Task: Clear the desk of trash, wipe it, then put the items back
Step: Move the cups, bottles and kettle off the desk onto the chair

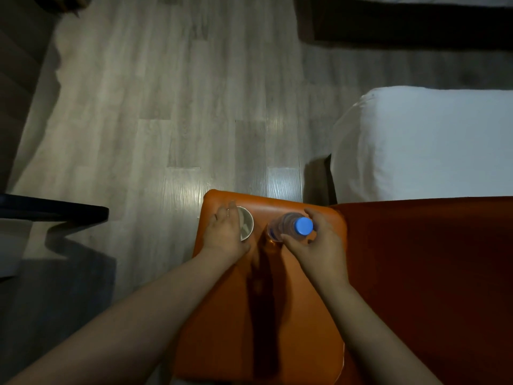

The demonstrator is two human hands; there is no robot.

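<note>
The orange padded counter (305, 301) fills the lower middle of the view, and both task items stand near its far left corner. The step in hand looks like shifting the desk's items, either parking them here so the desk can be wiped or lifting them to carry back; which one cannot be told. The clear bottle (279, 229) with a blue cap stands upright, and the right hand (319, 245) grips it, fingers curled round its neck. Just beside it to the left, the paper cup (246, 223) stands open-mouthed, with the left hand (224, 232) wrapped round its side. The next move calls for keeping both upright, the light cup especially, as it sits near the edge.

Around them lie the grey plank floor (166, 107), a white bed (430, 140) to the right and a dark furniture edge (55, 211) to the left. Nothing blocks either hand.
</note>
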